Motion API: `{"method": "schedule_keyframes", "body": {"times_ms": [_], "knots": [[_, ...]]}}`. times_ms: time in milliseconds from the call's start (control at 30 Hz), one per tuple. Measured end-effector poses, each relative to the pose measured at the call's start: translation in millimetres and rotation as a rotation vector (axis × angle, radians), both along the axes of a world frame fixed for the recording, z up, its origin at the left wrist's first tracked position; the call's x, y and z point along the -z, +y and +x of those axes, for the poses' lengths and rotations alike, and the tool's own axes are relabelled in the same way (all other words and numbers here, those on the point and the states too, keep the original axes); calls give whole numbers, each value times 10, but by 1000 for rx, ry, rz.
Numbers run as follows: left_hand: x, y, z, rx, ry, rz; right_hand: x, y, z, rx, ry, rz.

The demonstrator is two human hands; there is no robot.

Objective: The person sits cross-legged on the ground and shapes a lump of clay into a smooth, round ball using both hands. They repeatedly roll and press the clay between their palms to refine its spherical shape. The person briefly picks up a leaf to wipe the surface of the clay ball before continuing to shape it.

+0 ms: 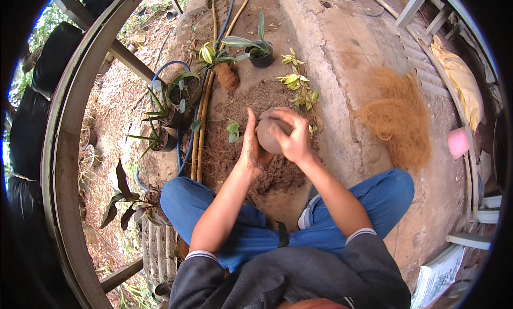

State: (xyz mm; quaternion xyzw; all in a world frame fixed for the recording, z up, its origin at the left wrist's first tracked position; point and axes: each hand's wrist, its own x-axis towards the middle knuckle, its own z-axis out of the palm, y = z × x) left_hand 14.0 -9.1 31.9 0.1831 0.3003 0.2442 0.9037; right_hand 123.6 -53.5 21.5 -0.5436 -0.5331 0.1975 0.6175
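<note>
Both of my hands are pressed around a round brown soil ball (267,138) held above a pile of dark soil (267,167) on the concrete slab. My left hand (251,149) cups its left side and underside, the fingers stretched upward. My right hand (288,133) wraps over its top and right side. My knees in blue jeans frame the pile from below. A small green seedling (233,130) lies on the soil just left of my left hand.
A loose heap of orange-brown coconut fibre (398,122) lies to the right. A plant with a fibre-wrapped root ball (226,75), a black potted plant (261,53) and cut leafy sprigs (299,87) sit beyond the soil. Hoses (199,138) and more potted plants (171,114) line the left edge.
</note>
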Motion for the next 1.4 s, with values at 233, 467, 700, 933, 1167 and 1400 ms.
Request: {"method": "schedule_keyframes", "body": {"times_ms": [233, 467, 700, 933, 1167, 1400], "knots": [[255, 68, 1, -163, -200, -169, -285, 3, -229, 188, 256, 281], [128, 22, -55, -68, -11, 145, -31, 5, -23, 155, 151, -25], [196, 88, -72, -110, -429, -66, -377, -42, -241, -42, 167, 137], [128, -48, 5, -111, -216, 20, -158, 13, -75, 69, 107, -60], [273, 28, -52, -99, -308, -51, -561, -81, 14, 148, -603, 257], [71, 1, -47, 19, 124, 116, -67, 28, -162, 58, 590, -227]]}}
